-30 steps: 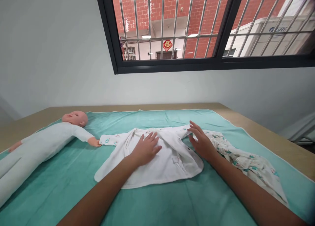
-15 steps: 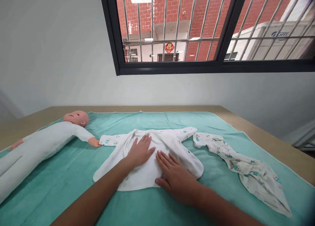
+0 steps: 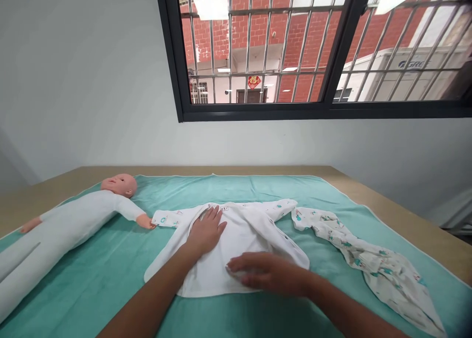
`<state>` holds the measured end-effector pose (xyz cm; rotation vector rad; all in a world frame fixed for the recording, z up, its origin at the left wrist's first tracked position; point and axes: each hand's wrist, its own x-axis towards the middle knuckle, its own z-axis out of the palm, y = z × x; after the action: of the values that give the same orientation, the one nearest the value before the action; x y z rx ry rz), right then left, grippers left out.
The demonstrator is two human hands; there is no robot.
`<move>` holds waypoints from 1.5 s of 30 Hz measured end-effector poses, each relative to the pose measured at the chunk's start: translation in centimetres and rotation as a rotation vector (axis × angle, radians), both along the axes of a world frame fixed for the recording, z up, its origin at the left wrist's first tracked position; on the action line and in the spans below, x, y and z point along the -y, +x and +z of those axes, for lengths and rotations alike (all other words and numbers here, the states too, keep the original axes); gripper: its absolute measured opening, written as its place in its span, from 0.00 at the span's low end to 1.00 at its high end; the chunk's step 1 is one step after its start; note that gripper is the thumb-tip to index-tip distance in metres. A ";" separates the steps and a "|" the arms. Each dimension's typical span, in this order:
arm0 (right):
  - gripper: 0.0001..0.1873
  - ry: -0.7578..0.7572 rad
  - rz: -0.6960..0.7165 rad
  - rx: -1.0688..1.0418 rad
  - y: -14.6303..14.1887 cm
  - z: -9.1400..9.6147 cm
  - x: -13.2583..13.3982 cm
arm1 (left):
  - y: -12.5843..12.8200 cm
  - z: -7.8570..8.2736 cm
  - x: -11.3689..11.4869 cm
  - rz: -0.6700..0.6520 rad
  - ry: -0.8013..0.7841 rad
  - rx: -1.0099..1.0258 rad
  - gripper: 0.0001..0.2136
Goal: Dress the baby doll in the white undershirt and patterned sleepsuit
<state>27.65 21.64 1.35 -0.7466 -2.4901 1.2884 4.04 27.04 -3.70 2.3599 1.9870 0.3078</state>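
Observation:
A white baby shirt (image 3: 236,230) lies spread out with its front laid apart and both patterned sleeves stretched to the sides. On its left inner part rests my left hand (image 3: 207,231), flat with the fingers stretched forward. Over the lower right of the shirt is my right hand (image 3: 267,273), turned partly on its side; its fingers are extended and slightly bent, with nothing visible in them. Whether its fingertips touch the cloth I cannot tell. To the left a baby doll (image 3: 84,220) in white lies on its back, one hand touching the shirt's left cuff.
Printed baby trousers (image 3: 368,254) lie crumpled on the right, close to the shirt's right cuff. A green cloth (image 3: 106,274) covers most of the wooden table (image 3: 372,190). Behind stand a grey wall and a barred window (image 3: 254,113).
My right hand has moved down from the middle of the shirt and rolled from flat onto its side. My left hand stays on the shirt. The view has tilted up slightly.

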 end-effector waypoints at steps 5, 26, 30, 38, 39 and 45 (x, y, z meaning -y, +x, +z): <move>0.18 0.441 -0.373 0.130 -1.4 -0.3 -8.1 | -0.4 -0.2 -0.2 -0.026 -0.013 -0.008 0.28; 0.04 0.754 -0.384 0.152 -2.3 -3.4 -17.2 | 0.0 0.6 -0.5 0.007 -0.040 -0.013 0.27; 0.07 0.739 -0.437 0.168 -2.2 -3.5 -17.4 | 0.0 0.5 -0.5 0.006 -0.031 -0.016 0.27; 0.12 0.672 -0.453 0.195 -2.0 -4.0 -17.9 | -0.2 -0.1 -0.7 0.003 -0.041 0.005 0.27; 0.12 0.657 -0.450 0.196 -2.0 -4.1 -18.1 | -0.3 -0.1 -0.8 0.005 -0.037 0.006 0.27; 0.10 0.619 -0.460 0.187 -2.1 -4.4 -18.5 | -0.3 0.0 -0.8 0.012 -0.057 0.016 0.27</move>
<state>25.58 40.15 -3.08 -1.1985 -2.4275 0.2772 3.78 27.82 -3.71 2.3050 1.9761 0.2665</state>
